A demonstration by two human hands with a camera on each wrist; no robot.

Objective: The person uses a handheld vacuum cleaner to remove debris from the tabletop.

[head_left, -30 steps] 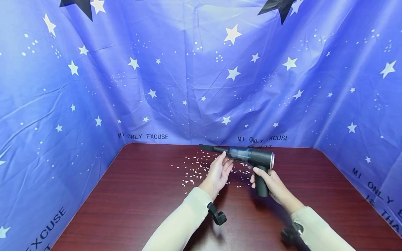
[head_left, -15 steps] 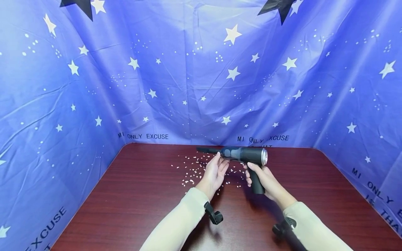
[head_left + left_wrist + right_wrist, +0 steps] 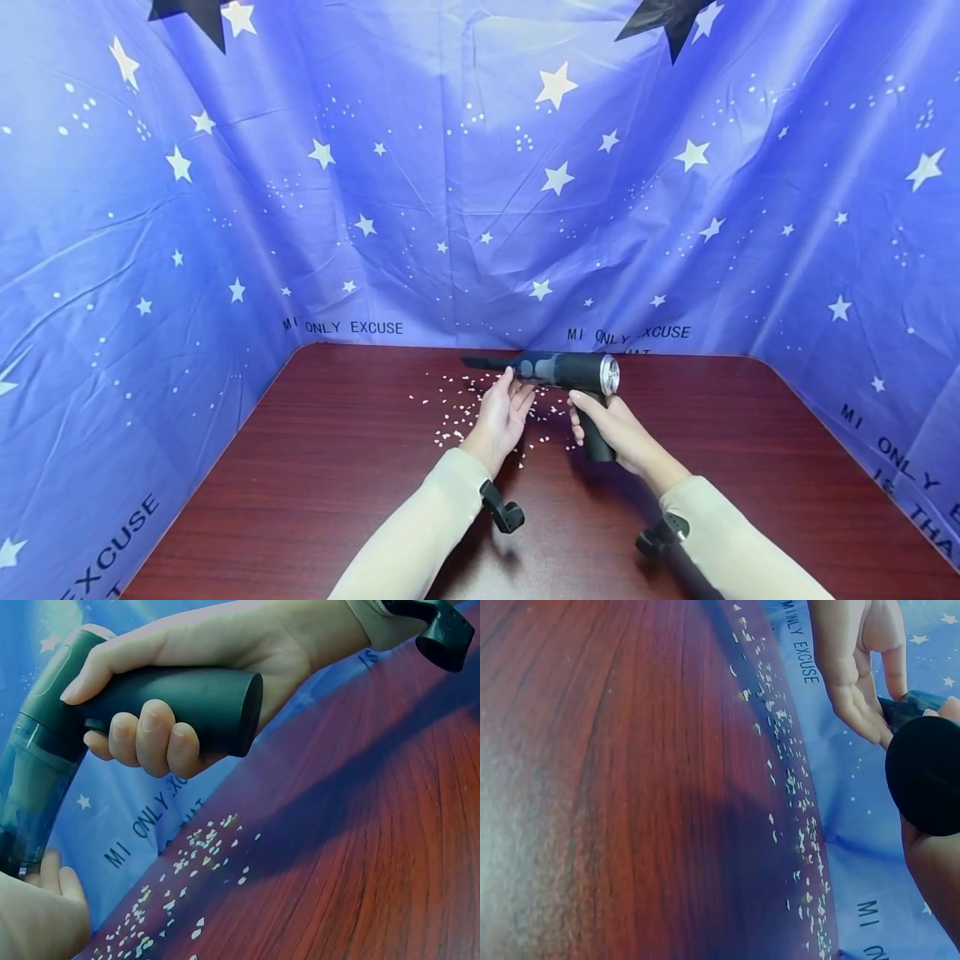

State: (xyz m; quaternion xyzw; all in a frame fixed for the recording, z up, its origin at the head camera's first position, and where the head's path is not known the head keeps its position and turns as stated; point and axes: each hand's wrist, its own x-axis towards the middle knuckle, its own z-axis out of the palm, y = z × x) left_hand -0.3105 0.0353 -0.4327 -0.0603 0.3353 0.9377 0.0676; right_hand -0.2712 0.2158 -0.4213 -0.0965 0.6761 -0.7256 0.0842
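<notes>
A black handheld vacuum cleaner (image 3: 577,370) with a see-through dust cup and a flat nozzle (image 3: 482,362) is held level above the table, nozzle to the left. My right hand (image 3: 618,427) grips its handle (image 3: 184,705), fingers wrapped round and thumb along the top. My left hand (image 3: 497,417), palm up and fingers fairly straight, supports the front of the vacuum where nozzle meets dust cup. In the right wrist view the left hand (image 3: 859,664) appears beyond the round handle end (image 3: 924,776). Small white scraps (image 3: 455,435) lie scattered on the tabletop beneath.
The dark red wooden table (image 3: 300,500) reaches back to a blue star-printed cloth (image 3: 420,192) that hangs behind and at both sides. Each pale sleeve carries a black wrist camera, the left one (image 3: 504,510) and the right one (image 3: 662,535).
Both hands have moved left together, carrying the vacuum with them. Its silver rear end has turned more toward the head camera. The scraps look unmoved.
</notes>
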